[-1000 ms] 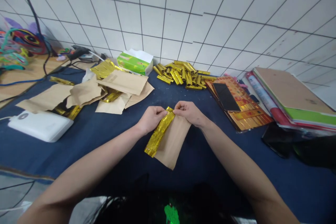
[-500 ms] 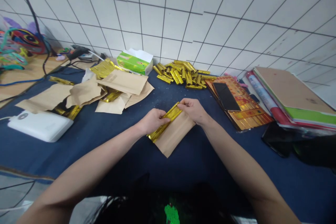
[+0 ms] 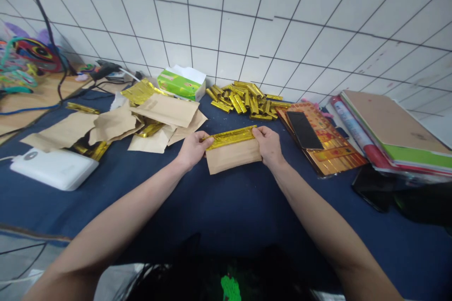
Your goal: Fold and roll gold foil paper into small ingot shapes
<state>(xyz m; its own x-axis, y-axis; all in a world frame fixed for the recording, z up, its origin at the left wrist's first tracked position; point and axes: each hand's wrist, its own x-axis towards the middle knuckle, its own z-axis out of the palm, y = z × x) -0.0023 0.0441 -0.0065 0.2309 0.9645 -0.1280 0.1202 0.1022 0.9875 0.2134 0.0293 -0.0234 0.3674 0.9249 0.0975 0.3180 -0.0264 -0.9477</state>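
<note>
A brown paper sheet (image 3: 233, 160) with a gold foil strip (image 3: 231, 137) folded along its top edge lies crosswise on the dark blue cloth (image 3: 226, 207). My left hand (image 3: 192, 149) pinches the left end of the sheet. My right hand (image 3: 269, 145) grips the right end. Both hands have their fingers closed on the paper. Just behind lies a pile of folded gold pieces (image 3: 243, 99) against the tiled wall.
Loose brown and gold sheets (image 3: 141, 122) are heaped at the left, with a green tissue box (image 3: 181, 83) behind. A white device (image 3: 52, 168) lies far left. A phone (image 3: 303, 129) rests on a stack of gold printed paper (image 3: 328, 148); books (image 3: 388, 131) are at the right.
Both hands turned the paper from a diagonal hang to a horizontal position and carried it away from me, towards the gold pile. The hands moved apart to its two ends.
</note>
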